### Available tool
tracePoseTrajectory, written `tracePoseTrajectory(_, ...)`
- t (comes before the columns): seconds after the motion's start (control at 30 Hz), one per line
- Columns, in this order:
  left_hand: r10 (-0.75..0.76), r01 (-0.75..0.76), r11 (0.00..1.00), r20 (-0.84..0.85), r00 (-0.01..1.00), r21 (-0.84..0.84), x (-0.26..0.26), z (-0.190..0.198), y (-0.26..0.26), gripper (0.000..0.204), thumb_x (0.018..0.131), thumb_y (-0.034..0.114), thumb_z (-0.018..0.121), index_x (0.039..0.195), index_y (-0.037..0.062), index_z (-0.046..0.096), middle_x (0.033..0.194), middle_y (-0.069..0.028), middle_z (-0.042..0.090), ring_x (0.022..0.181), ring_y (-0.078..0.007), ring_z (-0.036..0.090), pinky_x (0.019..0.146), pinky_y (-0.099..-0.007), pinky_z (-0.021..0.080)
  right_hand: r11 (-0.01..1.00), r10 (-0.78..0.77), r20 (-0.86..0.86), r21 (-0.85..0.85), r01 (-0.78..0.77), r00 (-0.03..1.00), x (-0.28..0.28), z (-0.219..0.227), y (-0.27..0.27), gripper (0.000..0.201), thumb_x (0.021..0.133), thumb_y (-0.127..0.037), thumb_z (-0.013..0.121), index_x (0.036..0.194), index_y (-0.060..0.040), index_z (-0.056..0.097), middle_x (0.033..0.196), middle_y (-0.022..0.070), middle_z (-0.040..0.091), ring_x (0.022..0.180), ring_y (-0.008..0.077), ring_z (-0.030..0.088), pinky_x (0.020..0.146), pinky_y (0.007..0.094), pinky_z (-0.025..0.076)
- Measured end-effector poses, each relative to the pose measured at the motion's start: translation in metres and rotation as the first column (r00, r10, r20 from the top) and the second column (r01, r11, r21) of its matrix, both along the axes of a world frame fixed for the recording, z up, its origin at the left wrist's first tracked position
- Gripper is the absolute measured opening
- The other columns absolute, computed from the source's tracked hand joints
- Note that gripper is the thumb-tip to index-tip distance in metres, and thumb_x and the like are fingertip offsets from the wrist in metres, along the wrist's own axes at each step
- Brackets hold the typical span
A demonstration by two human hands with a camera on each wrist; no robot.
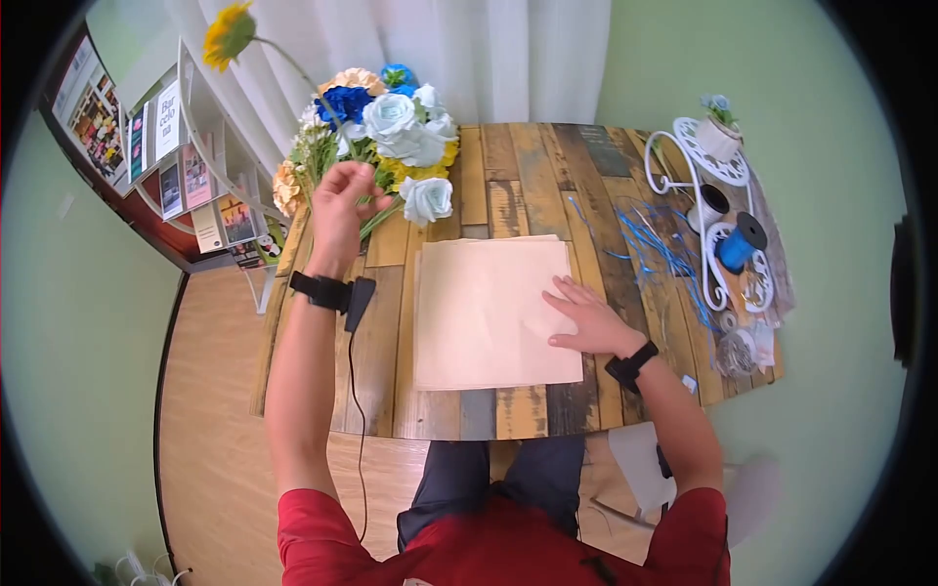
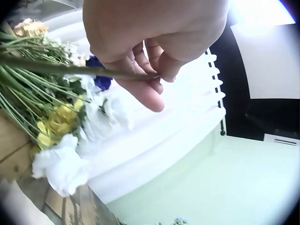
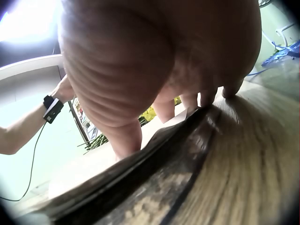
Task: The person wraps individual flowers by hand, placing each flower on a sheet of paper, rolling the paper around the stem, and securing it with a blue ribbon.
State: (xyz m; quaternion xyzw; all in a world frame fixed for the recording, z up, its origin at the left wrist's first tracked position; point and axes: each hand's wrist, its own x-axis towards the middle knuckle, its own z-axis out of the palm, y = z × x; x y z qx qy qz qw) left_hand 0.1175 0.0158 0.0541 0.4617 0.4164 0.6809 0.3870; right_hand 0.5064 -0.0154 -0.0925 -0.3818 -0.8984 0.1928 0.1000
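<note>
My left hand (image 1: 339,210) is raised over the table's left side and pinches the green stem (image 2: 70,69) of a yellow sunflower (image 1: 230,37) between thumb and fingers. The flower head leans out to the upper left, above the other flowers. Behind that hand lies a bunch of flowers with pale blue roses (image 1: 393,119), a dark blue bloom (image 1: 344,104), peach and yellow ones. My right hand (image 1: 591,320) rests with spread fingers on the right edge of a stack of cream paper sheets (image 1: 484,317). In the right wrist view its fingertips (image 3: 206,98) press down at the paper's edge.
On the wooden table's (image 1: 518,176) right side are tangled blue ribbons (image 1: 655,239), a blue ribbon spool (image 1: 743,242), a white metal stand (image 1: 684,146) with a potted plant (image 1: 720,132), and a clear jar (image 1: 735,354). A magazine rack (image 1: 200,161) stands at the left.
</note>
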Motion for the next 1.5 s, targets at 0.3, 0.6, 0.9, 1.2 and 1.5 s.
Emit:
tracePoseTrajectory(0.3,-0.439,0.361,0.87,-0.192,0.878,-0.336,0.128,-0.054,-0.071,0.013,0.088,0.012,0.071,0.084,0.0022,0.063,0.07,-0.0034,0.064,0.06,-0.0102,0.062,0.052,-0.0235,0.051,0.998,0.008,-0.039,-0.057,-0.01,0.999,0.016,-0.005,-0.009,0.082,0.078,-0.043,0.074,0.147,-0.0124,0.041,0.157,0.0214,0.024,0.147,0.0358,0.017,0.12,0.0459,0.014)
tracePoseTrajectory(0.6,-0.53,0.151,0.847,-0.79,0.308,-0.51,0.149,-0.112,-0.06,0.029,0.087,0.023,0.07,0.073,-0.0011,0.062,0.06,-0.0095,0.064,0.051,-0.016,0.063,0.051,-0.0281,0.051,0.988,-0.079,-0.115,-0.139,0.063,0.99,0.018,-0.007,-0.026,0.086,0.073,-0.037,0.079,0.146,-0.0116,0.043,0.158,0.0212,0.023,0.148,0.0375,0.015,0.12,0.0477,0.009)
tracePoseTrajectory(0.9,-0.642,0.076,0.755,-0.712,0.282,-0.651,0.147,-0.111,-0.066,0.035,0.088,0.028,0.069,0.072,-0.002,0.062,0.058,-0.0095,0.065,0.047,-0.0191,0.063,0.052,-0.0316,0.052,0.972,-0.166,-0.15,-0.189,0.136,0.975,0.016,-0.01,-0.031,0.087,0.069,-0.033,0.081,0.145,-0.013,0.045,0.159,0.0175,0.024,0.149,0.0333,0.013,0.12,0.0477,0.004)
tracePoseTrajectory(1.2,-0.339,0.151,0.939,-0.905,0.256,-0.309,0.135,-0.145,-0.076,0.018,0.081,0.018,0.072,0.085,0.0016,0.065,0.073,-0.012,0.069,0.068,-0.0272,0.068,0.068,-0.0358,0.054,0.974,-0.171,-0.164,-0.176,0.141,0.971,0.015,-0.012,-0.032,0.087,0.068,-0.033,0.082,0.145,-0.0149,0.045,0.159,0.0153,0.025,0.15,0.0317,0.013,0.12,0.0481,0.004)
tracePoseTrajectory(1.5,-0.373,0.09,0.927,-0.869,0.325,-0.365,0.147,-0.132,-0.086,0.019,0.077,0.011,0.067,0.093,0.0019,0.067,0.084,-0.0133,0.071,0.083,-0.0315,0.068,0.077,-0.0385,0.053,0.975,-0.173,-0.141,-0.163,0.149,0.975,0.014,-0.01,-0.034,0.087,0.07,-0.035,0.081,0.146,-0.0141,0.044,0.159,0.0156,0.024,0.15,0.0296,0.013,0.121,0.0446,0.005)
